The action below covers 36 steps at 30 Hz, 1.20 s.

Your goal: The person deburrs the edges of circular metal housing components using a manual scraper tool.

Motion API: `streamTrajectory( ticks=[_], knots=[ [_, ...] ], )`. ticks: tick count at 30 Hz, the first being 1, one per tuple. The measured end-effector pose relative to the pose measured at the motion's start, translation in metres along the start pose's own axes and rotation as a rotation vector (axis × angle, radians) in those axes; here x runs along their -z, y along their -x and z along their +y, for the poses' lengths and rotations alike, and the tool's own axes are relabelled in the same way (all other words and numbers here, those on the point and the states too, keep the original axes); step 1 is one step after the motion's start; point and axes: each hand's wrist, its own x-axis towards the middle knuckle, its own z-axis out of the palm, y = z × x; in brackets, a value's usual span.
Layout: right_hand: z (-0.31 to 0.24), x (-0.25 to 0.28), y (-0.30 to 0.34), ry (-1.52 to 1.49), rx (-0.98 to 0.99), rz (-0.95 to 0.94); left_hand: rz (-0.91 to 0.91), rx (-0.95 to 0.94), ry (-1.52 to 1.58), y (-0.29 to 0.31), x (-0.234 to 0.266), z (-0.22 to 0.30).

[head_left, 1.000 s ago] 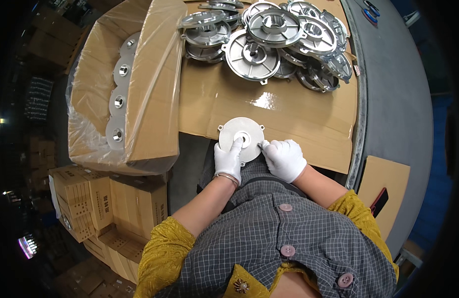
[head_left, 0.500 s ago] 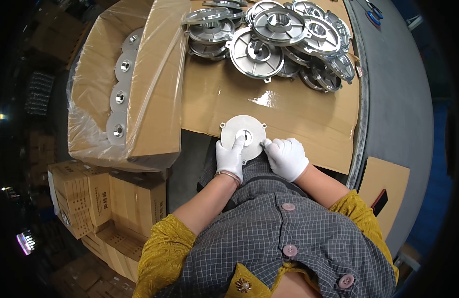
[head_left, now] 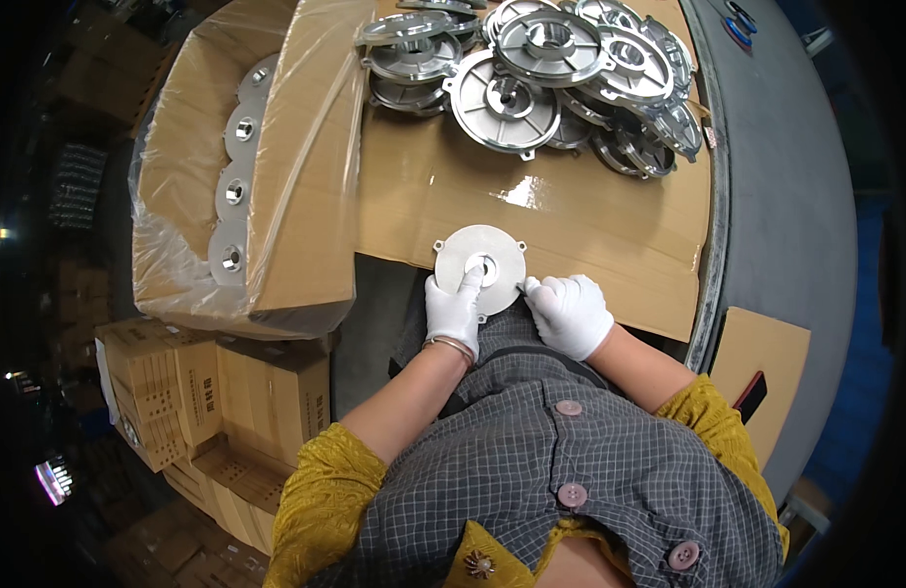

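A round, pale metal end cover (head_left: pixel 492 243) with small lugs on its rim is held face up at the near edge of the cardboard. My left hand (head_left: pixel 454 309), in a white glove, grips it from the lower left, the thumb resting by its central hole. At the cover's right rim is my right hand (head_left: pixel 573 316), also gloved, fingers closed in a pinch. A small dark tip shows between those fingers and the rim; what it belongs to is hidden.
Several shiny metal covers (head_left: pixel 507 98) are piled on the cardboard sheet (head_left: pixel 610 235). To the left stands a plastic-lined carton (head_left: pixel 311 186) with several covers (head_left: pixel 235 193) in a row. Smaller cartons (head_left: pixel 267 392) sit below it. A phone (head_left: pixel 751 397) and blue-handled scissors (head_left: pixel 737 31) lie at the right.
My right hand has shifted very slightly to the right along the cover's rim. The left hand keeps its grip on the cover in the same place.
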Motion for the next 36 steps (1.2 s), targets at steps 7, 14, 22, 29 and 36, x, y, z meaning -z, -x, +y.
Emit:
streamTrajectory(
  ticks=[7,14,22,29,36],
  knots=[
    [0.025,0.014,-0.033,-1.255,-0.917,0.006,0.036,0.017,0.005,-0.003,0.002,0.001],
    [0.013,0.006,-0.053,-2.257,-0.841,0.133,0.007,0.014,0.078,-0.003,0.001,-0.003],
    [0.052,0.062,-0.008,-1.498,-0.905,-0.363,0.002,0.057,0.064,0.004,0.005,0.006],
    [0.041,0.036,-0.001,-1.329,-0.889,-0.172,-0.254,0.292,0.509,0.005,0.018,0.016],
    [0.035,0.018,0.016,-0.785,-0.733,0.009,-0.283,0.279,0.222,0.01,0.021,0.015]
  ],
)
